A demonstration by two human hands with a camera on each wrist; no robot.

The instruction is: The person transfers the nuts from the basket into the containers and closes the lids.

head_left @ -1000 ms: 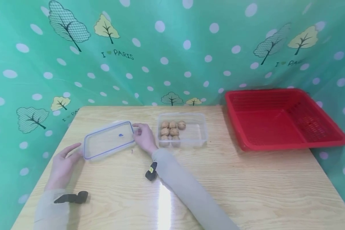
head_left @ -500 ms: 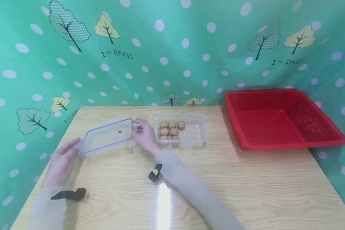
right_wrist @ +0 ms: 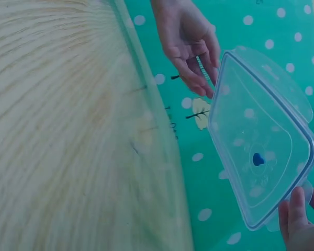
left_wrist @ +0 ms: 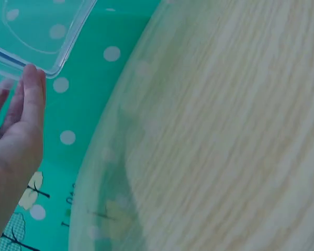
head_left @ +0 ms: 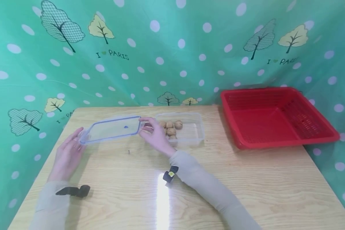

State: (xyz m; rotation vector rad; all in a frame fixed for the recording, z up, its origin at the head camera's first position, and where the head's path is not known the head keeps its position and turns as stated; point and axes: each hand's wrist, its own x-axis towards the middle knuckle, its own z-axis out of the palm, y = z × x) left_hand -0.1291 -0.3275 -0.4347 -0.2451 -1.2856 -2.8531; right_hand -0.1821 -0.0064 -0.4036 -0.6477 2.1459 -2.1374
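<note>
A clear plastic container lid (head_left: 110, 131) with a blue seal along its edge and a small blue knob is raised over the left of the table, tilted. My right hand (head_left: 158, 135) pinches its right end between thumb and fingers. At the opposite end, my left hand (head_left: 67, 156) has its fingers extended against the edge. In the left wrist view those fingertips meet a corner of the lid (left_wrist: 34, 39). The right wrist view shows the lid's full face between both hands. Beside my right hand sits a clear container (head_left: 191, 131) holding several walnuts (head_left: 171, 131), some hidden behind that hand.
A large red plastic basket (head_left: 257, 124) stands at the right back of the wooden table (head_left: 207, 185). A green dotted curtain (head_left: 161, 41) hangs behind the table. A tiny dark bit (head_left: 128, 151) lies on the tabletop below the lid.
The lid has risen off the table and shifted right towards the container, tilting on the way. My right hand moved right with it, now overlapping the container's left side; my left hand followed upward.
</note>
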